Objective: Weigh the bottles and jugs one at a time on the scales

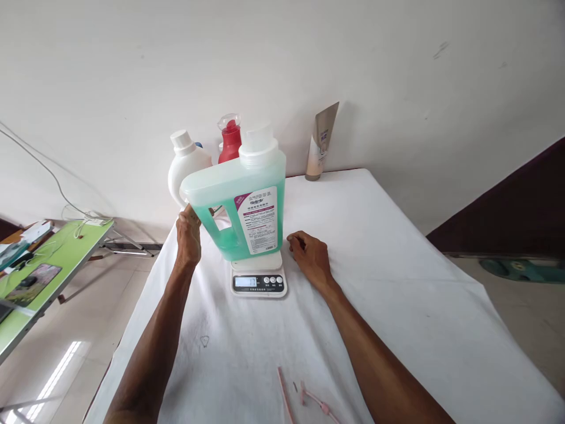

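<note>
A large translucent jug of green liquid [260,221], with a white cap and a printed label, stands on a small white digital scale [259,292]. My left hand [189,237] is closed at the jug's handle on the left side; its fingertips are mostly hidden behind the handle. The scale's lit display faces me, but its digits are too small to read surely. My right hand [309,254] rests on the white cloth just right of the scale, fingers curled in, apart from the jug and with nothing visible in them.
Behind the jug stand a white bottle [188,165] and a red bottle [230,141]. A beige tube [321,144] stands upright by the wall. Pink stick-like pieces [315,397] lie at the front of the table [397,282]. A green side table [57,259] holds clutter at left.
</note>
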The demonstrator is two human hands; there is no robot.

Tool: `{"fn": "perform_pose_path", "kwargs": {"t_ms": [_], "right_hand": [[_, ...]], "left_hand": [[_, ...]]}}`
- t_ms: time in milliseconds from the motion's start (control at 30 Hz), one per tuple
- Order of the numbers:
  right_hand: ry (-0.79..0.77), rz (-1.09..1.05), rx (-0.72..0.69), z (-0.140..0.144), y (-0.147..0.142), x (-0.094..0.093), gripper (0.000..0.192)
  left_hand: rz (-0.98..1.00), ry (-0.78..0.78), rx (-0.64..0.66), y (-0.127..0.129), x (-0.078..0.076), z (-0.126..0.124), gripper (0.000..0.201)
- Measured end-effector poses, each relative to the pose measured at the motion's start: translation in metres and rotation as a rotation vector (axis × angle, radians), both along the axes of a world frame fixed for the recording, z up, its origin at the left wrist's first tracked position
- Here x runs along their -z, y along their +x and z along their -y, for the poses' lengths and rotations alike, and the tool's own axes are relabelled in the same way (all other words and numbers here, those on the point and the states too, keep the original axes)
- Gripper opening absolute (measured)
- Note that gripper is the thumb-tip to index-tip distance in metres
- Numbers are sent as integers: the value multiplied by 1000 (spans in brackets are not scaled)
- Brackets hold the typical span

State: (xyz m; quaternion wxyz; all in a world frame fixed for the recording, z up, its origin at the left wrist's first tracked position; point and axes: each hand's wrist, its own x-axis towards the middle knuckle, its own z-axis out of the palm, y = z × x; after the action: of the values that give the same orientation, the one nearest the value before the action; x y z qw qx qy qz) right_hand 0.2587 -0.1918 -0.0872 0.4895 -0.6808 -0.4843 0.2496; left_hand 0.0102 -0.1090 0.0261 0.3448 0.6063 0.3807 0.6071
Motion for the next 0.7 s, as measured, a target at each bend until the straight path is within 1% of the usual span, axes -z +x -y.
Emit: {"fn": "perform_pose_path", "kwargs": {"t_ms": [67, 100, 167, 233, 300, 367, 467, 567, 700], "right_hand": [[-3, 7, -1, 1, -1, -2, 30], [-5, 12, -3, 1, -1, -3, 30], [-12, 17, -6, 1, -2, -4, 30], [-21, 15, -10, 1, -2, -5, 30], [-32, 14, -9, 2, -3, -7, 30], [-38, 17, -6, 2, -3, -8, 30], [-41, 26, 1, 3, -3, -7, 30], [-31, 38, 9, 2, -3, -5, 30], [-23, 44, 9, 1, -2, -2, 32]], "left_hand": [[98, -118, -64, -9, 20, -2, 76], [139, -194, -104, -12, 33, -2, 72], [152, -330, -193, -16, 61, 0, 67], [81, -377, -173, -18, 84, 6, 64], [-13, -346, -95, -22, 98, 13, 61], [-56, -326, -27, -28, 103, 17, 58], [-52, -346, 15, -35, 101, 17, 57], [-91, -328, 11, -35, 98, 14, 57], [-130, -322, -21, -30, 99, 12, 57]]}}
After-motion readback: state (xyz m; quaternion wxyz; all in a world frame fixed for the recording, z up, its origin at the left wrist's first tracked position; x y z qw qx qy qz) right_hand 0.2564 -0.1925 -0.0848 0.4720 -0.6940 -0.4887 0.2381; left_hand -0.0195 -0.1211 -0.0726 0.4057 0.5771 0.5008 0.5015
